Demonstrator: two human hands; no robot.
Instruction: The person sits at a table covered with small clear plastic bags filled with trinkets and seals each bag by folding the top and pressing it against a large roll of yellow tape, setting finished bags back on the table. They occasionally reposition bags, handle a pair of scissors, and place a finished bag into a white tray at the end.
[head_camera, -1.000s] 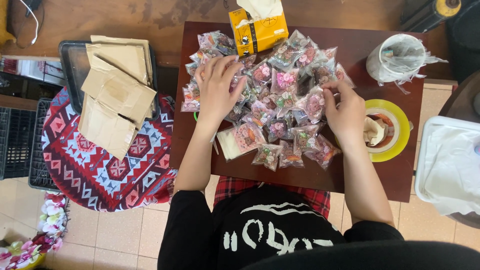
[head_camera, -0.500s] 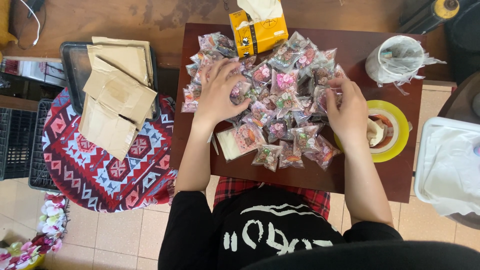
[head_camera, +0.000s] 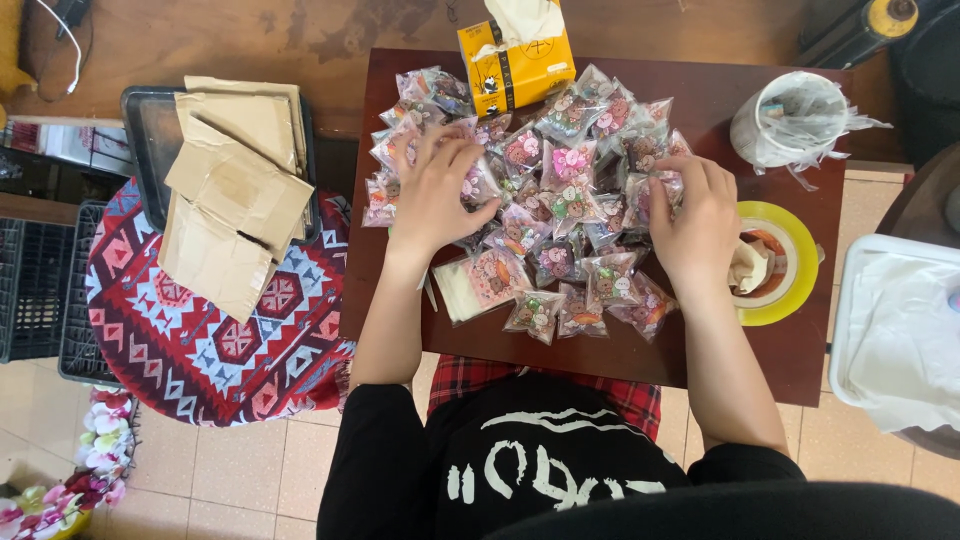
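The fingers of the left hand (head_camera: 435, 195) are spread and laid flat on top of a heap of small clear packets (head_camera: 545, 205), each holding little coloured pieces. The fingers of the right hand (head_camera: 695, 225) are curled and drawn together at the right edge of the same heap, where one packet seems to be pinched; the grip itself cannot be told clearly. The heap is spread across the middle of a dark wooden table (head_camera: 780, 340), directly in front of the person. A larger flat packet (head_camera: 480, 285) is seen just below the left wrist, touching the heap.

Behind the heap, a yellow tissue box (head_camera: 515, 60) is stood at the far edge of the table. To the right of the right hand, a roll of yellow tape (head_camera: 785, 265) is laid flat, and beyond it a white cup lined with plastic (head_camera: 790, 120) is placed. Left of the table, brown paper bags (head_camera: 235, 190) are stacked partly on a dark tray (head_camera: 140, 125), over a red patterned cloth (head_camera: 200, 340).
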